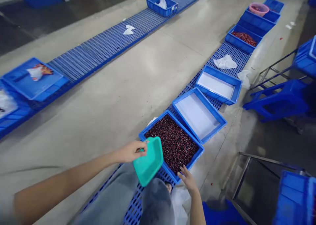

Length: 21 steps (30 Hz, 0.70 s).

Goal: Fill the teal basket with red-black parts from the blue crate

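Note:
My left hand [131,151] is closed round the rim of a teal plastic dish [148,161], held tilted over the near corner of a blue crate [158,123] filled with small dark red pieces [172,142]. My right hand [188,179] rests with its fingers spread at the crate's near edge, beside a white plastic bag [181,202]. My grey-trousered knees [138,198] are below both hands.
Two blue crates lined with white [198,114] [217,84] follow along a blue slatted floor strip [229,50]. Farther off stand a crate of red pieces [244,38] and a pink bowl [258,8]. Blue stools [278,99] and metal frames [249,172] stand at the right. Another strip with crates [31,78] runs along the left.

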Tool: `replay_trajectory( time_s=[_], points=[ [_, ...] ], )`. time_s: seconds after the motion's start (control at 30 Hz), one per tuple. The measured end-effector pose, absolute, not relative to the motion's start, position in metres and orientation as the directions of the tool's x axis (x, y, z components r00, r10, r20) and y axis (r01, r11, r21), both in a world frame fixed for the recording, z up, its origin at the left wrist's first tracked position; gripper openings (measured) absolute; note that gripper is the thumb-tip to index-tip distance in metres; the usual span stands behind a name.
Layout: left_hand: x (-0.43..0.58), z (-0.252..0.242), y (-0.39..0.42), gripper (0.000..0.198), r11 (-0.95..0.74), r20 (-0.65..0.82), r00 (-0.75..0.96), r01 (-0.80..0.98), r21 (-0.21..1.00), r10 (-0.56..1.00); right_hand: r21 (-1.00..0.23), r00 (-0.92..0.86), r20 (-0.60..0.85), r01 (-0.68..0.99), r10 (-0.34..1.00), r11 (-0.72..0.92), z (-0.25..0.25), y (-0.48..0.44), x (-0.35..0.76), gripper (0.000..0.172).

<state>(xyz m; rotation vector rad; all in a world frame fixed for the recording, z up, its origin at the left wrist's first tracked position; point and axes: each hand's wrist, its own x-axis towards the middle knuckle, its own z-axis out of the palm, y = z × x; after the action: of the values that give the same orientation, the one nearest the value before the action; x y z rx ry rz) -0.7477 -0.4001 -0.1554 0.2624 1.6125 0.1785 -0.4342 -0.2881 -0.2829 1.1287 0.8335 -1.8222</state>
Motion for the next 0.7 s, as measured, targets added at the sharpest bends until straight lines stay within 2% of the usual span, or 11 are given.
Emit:
replay_trajectory(
  time_s=[0.07, 0.13, 0.23, 0.3, 0.37, 0.43, 0.5, 0.57, 0.7],
  points=[
    [-0.717, -0.226, -0.411, 0.029, 0.923, -0.921, 0.082, 0.014, 0.383, 0.381, -0.109, -0.283, -0.899, 0.884, -0.335, -0.454, -0.333, -0.317, -0.429, 0.031],
    [-0.686, -0.296, -0.425, 0.032, 0.898, -0.887, 0.148, -0.018, 0.440, 0.437, -0.093, -0.267, -0.900, 0.891, -0.346, -0.444, -0.374, -0.338, -0.416, 0.028],
    [-0.656, -0.390, -0.456, 0.027, 0.914, -0.911, 0.067, -0.010, 0.407, 0.406, -0.100, -0.192, -0.958, 0.920, -0.213, -0.380, -0.416, -0.349, -0.385, 0.029],
    [-0.654, -0.442, -0.486, 0.023, 0.951, -0.946, -0.098, 0.022, 0.309, 0.309, -0.143, -0.152, -0.988, 0.941, -0.006, -0.305, -0.434, -0.347, -0.365, 0.047],
    [-0.661, -0.483, -0.519, 0.028, 0.988, -0.937, -0.314, 0.046, 0.145, 0.152, -0.172, -0.125, -0.962, 0.967, 0.242, -0.187, -0.450, -0.349, -0.353, 0.070],
    [-0.668, -0.513, -0.548, 0.039, 0.999, -0.870, -0.492, 0.024, -0.049, -0.031, -0.160, -0.126, -0.903, 0.986, 0.411, -0.049, -0.462, -0.362, -0.354, 0.078],
    [-0.668, -0.533, -0.567, 0.048, 0.979, -0.791, -0.585, -0.023, -0.203, -0.178, -0.144, -0.174, -0.875, 0.984, 0.453, 0.101, -0.471, -0.384, -0.365, 0.078],
    [-0.657, -0.546, -0.573, 0.050, 0.957, -0.749, -0.610, -0.055, -0.285, -0.258, -0.143, -0.224, -0.874, 0.967, 0.431, 0.211, -0.478, -0.407, -0.381, 0.079],
    [-0.611, -0.550, -0.566, 0.046, 0.957, -0.776, -0.569, -0.078, -0.279, -0.272, -0.158, -0.268, -0.895, 0.938, 0.357, 0.307, -0.482, -0.432, -0.407, 0.086]
  ],
)
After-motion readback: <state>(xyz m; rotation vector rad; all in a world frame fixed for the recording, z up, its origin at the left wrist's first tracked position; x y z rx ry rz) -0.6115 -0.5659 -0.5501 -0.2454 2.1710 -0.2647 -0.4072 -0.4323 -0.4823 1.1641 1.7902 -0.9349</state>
